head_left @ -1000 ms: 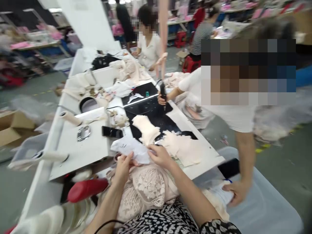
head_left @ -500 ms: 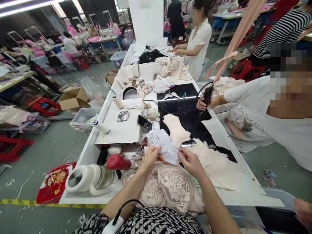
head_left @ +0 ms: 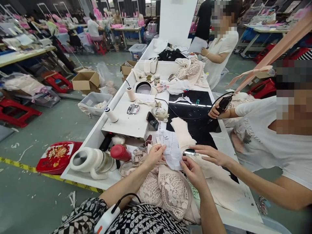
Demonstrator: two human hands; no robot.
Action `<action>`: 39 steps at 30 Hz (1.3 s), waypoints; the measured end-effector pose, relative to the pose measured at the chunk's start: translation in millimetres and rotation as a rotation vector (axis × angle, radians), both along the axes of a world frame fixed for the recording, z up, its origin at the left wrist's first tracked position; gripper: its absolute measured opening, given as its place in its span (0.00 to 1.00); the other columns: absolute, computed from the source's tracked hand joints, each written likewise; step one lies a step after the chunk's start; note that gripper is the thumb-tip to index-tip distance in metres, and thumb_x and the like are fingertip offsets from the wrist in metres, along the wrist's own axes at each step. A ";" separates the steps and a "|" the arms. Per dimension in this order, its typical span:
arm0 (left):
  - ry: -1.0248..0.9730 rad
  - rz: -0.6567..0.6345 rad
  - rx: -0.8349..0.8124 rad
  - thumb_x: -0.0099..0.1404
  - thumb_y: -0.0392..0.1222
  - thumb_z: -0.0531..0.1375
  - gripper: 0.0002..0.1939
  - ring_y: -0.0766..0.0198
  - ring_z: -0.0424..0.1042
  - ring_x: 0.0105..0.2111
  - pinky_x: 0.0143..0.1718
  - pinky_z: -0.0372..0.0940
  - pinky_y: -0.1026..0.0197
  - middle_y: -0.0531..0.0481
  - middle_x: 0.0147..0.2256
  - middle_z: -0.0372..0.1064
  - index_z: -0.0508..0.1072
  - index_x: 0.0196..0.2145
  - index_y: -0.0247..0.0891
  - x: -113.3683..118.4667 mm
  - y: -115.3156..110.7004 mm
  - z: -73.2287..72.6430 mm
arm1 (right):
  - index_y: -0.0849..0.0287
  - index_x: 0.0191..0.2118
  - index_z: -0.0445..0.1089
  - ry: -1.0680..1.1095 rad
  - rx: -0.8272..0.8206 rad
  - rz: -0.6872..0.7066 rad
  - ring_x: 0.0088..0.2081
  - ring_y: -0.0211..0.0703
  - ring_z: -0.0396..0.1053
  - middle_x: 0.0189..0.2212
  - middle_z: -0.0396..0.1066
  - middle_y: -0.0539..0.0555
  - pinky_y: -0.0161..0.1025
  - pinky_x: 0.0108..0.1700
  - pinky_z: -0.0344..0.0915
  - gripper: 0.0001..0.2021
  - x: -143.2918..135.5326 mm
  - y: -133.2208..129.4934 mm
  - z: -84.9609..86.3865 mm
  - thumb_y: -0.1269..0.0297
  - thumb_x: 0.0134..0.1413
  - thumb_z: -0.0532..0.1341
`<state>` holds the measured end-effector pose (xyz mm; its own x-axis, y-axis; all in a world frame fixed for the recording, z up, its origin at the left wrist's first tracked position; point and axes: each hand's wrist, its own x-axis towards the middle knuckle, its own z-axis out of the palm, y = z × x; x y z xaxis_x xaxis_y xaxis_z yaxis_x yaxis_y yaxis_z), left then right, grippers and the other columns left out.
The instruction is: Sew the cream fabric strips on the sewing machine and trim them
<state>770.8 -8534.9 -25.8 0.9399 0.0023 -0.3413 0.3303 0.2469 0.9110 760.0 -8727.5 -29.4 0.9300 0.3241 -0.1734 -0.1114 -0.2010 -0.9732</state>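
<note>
Between my hands is a white paper pattern piece (head_left: 170, 146) with handwriting and printed lines on it. My left hand (head_left: 156, 154) pinches its left edge, and my right hand (head_left: 192, 169) pinches the lower right edge. Below them a beige lace bra (head_left: 174, 191) lies against the front of the table. A co-worker's hand (head_left: 209, 154) reaches in from the right, fingers stretched out just above my right hand, over a shiny metal object (head_left: 188, 151). That co-worker's other hand (head_left: 214, 112) holds a black corded tool (head_left: 224, 103).
Left on the white table stand a white kettle (head_left: 81, 159), a red cup (head_left: 120, 152) and a box with thread spools (head_left: 110, 115). A phone (head_left: 152, 121) leans beside it. Beige fabric pieces (head_left: 182, 131) lie on black material (head_left: 195, 112). Another person (head_left: 220, 53) stands farther back.
The co-worker's hand has come in from the right to beside my right hand. My view has swung left, and both my hands still hold the paper.
</note>
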 end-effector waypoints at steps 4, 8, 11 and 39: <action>-0.009 0.007 0.003 0.50 0.69 0.62 0.28 0.73 0.48 0.12 0.24 0.65 0.61 0.64 0.10 0.48 0.59 0.21 0.41 0.1 2.8 2.6 | 0.58 0.38 0.70 0.012 -0.006 -0.024 0.32 0.48 0.72 0.31 0.74 0.58 0.41 0.33 0.71 0.24 1.0 -0.6 -6.5 0.39 0.51 0.61; -0.018 0.023 0.002 0.50 0.69 0.62 0.28 0.72 0.49 0.13 0.23 0.64 0.61 0.64 0.11 0.48 0.62 0.21 0.40 0.1 3.8 5.9 | 0.58 0.33 0.69 0.002 -0.025 -0.040 0.31 0.48 0.71 0.30 0.74 0.59 0.42 0.32 0.70 0.24 1.3 -2.2 -13.0 0.38 0.50 0.62; -0.028 0.032 -0.002 0.50 0.69 0.62 0.28 0.73 0.49 0.13 0.23 0.65 0.61 0.63 0.12 0.48 0.62 0.21 0.40 0.3 4.1 7.0 | 0.58 0.32 0.68 0.023 -0.027 -0.040 0.33 0.49 0.71 0.30 0.74 0.59 0.42 0.33 0.70 0.25 0.6 -1.9 -14.0 0.36 0.48 0.62; 0.043 0.010 -0.033 0.54 0.51 0.64 0.20 0.71 0.65 0.22 0.27 0.64 0.65 0.45 0.37 0.76 0.76 0.41 0.35 -1.2 3.1 15.0 | 0.56 0.26 0.62 -0.069 -0.163 -0.011 0.21 0.38 0.62 0.18 0.67 0.48 0.35 0.25 0.57 0.21 0.1 -0.8 -10.6 0.44 0.61 0.54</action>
<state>769.6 -8531.8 -10.7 0.9243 -0.0007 -0.3816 0.3665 0.2801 0.8873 760.1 -8728.3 -39.9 0.9450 0.2864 -0.1583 -0.0484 -0.3563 -0.9331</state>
